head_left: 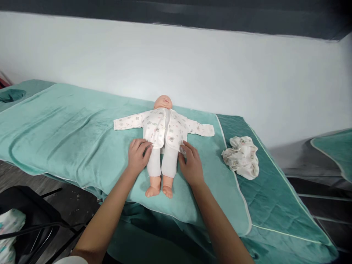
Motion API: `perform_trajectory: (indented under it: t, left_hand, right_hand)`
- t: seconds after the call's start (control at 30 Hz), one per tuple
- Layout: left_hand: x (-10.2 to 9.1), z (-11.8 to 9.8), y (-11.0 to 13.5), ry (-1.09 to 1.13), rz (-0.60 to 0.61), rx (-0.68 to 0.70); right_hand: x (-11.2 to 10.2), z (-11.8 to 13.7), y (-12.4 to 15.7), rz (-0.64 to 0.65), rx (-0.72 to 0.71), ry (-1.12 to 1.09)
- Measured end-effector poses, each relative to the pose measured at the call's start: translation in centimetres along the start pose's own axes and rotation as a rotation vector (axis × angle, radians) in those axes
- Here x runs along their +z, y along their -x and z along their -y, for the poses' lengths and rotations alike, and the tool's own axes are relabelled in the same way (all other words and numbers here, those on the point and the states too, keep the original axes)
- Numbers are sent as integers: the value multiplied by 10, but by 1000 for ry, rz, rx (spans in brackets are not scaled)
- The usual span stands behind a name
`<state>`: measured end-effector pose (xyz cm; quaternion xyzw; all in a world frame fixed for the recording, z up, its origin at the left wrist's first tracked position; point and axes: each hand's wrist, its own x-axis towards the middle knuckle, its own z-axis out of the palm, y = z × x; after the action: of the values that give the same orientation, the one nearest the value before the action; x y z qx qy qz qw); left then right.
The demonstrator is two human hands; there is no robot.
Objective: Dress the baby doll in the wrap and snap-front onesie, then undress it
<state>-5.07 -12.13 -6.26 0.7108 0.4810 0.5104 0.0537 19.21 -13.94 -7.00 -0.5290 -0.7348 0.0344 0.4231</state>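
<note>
A baby doll [163, 106] lies on its back on a teal towel [68, 132], arms spread, feet toward me. It wears a white printed jacket [156, 126], open down the front, and white leggings [162, 163]. My left hand [137, 156] pinches the jacket's lower left hem beside the doll's hip. My right hand [190, 163] pinches the lower right hem on the other side. Both hands have their fingers closed on the cloth.
A crumpled white printed garment [242, 156] lies to the right on a darker teal quilted pad [275, 190]. A white wall runs behind the bed. A black chair [30, 216] with some cloth stands at the lower left. Another teal surface [335, 150] shows at the right edge.
</note>
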Motion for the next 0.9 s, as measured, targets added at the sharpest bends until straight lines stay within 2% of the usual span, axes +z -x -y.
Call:
perform_trajectory:
  t: [0.17, 0.23, 0.3, 0.37, 0.47, 0.53, 0.6, 0.77, 0.9]
  left_hand:
    - [2, -8, 4, 85, 35, 103]
    - [0, -11, 5, 123, 36, 110]
    - [-3, -11, 6, 151, 17, 59]
    - [-4, -10, 4, 184, -29, -53]
    - [1, -2, -5, 266, -147, -318]
    - [7, 6, -15, 389, -214, -524]
    - [15, 15, -28, 590, -234, -705]
    - [26, 26, -61, 1132, -56, -966]
    - [32, 28, -77, 1316, 95, -1075]
  right_hand:
    - [2, -1, -1, -8, 31, -21]
    - [0, 0, -1, -7, 52, -101]
    - [-2, -2, -2, -29, 119, -266]
    - [-3, -8, -4, -70, 246, -496]
    - [-1, -22, -9, -117, 498, -782]
    - [2, -33, -16, -112, 629, -935]
    - [6, -41, -27, -82, 693, -1067]
    - [17, -43, -65, 86, 707, -1254]
    - [28, -39, -84, 105, 685, -1393]
